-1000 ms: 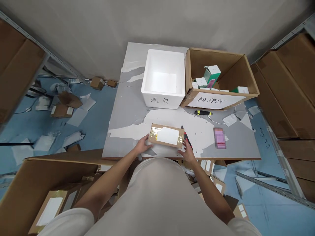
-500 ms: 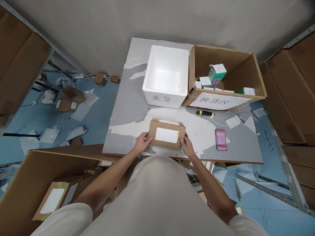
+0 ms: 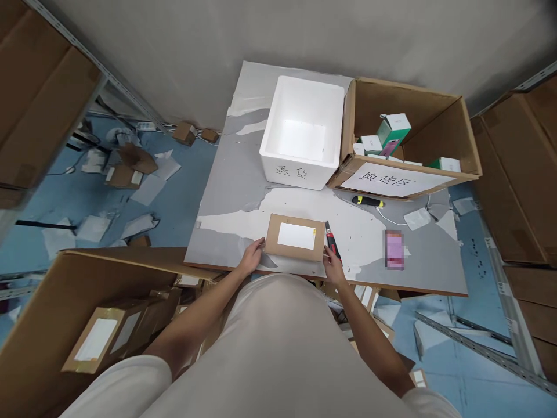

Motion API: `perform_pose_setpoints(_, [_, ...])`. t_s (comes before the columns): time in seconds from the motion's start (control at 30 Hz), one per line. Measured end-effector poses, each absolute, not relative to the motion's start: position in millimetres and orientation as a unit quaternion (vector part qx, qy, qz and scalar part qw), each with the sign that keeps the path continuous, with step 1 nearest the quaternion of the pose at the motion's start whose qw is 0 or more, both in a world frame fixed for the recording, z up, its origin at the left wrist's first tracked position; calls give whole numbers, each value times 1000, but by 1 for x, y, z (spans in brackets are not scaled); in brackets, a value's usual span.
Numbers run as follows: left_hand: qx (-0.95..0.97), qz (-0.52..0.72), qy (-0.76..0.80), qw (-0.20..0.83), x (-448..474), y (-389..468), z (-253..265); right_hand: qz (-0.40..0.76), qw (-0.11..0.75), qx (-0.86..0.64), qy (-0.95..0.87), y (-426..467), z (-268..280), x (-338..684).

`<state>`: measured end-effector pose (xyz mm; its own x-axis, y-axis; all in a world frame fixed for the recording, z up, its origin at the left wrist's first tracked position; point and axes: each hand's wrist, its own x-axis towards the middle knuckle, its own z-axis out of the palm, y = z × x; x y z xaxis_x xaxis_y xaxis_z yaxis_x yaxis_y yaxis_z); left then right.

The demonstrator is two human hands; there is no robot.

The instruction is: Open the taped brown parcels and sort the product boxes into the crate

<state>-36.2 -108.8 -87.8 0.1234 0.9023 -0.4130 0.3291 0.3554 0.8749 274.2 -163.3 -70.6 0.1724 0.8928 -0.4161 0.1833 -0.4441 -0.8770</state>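
Observation:
A small brown cardboard box (image 3: 285,253) with a white label on top lies flat near the table's front edge. My left hand (image 3: 251,256) holds its left side, fingers at the edge. At its right side, my right hand (image 3: 333,267) grips the lower right corner. A red and black utility knife (image 3: 332,237) lies close beside the box, just above my right fingers.
Behind stand a white foam box (image 3: 299,178) and a large carton (image 3: 411,165) holding green and white boxes. A yellow-black tool (image 3: 368,201) and a pixelated pink item (image 3: 394,249) lie right. Another open carton (image 3: 82,270) with parcels stands at lower left.
The cardboard box has gone from tilted, its far side showing, to flat on the table. Both hands remain at its sides. More of the utility knife shows now.

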Motion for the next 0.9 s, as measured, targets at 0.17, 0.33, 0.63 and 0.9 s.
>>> perform_pose_setpoints(0.17, [522,242,576,580,-36,-119,-98,532,292,-660,-442,-172,-83,267])
perform_pose_setpoints(0.33, [515,256,583,574,-28,-118,-82,523,318,-675,-412,-167,-76,262])
perform_pose_setpoints(0.63, [583,209,667,414,-23,-90,-30,376,213,-730,-529,-131,-28,272])
perform_pose_setpoints(0.9, [557,229,665,442,-24,-85,-40,447,259,-722,-460,-126,-43,278])
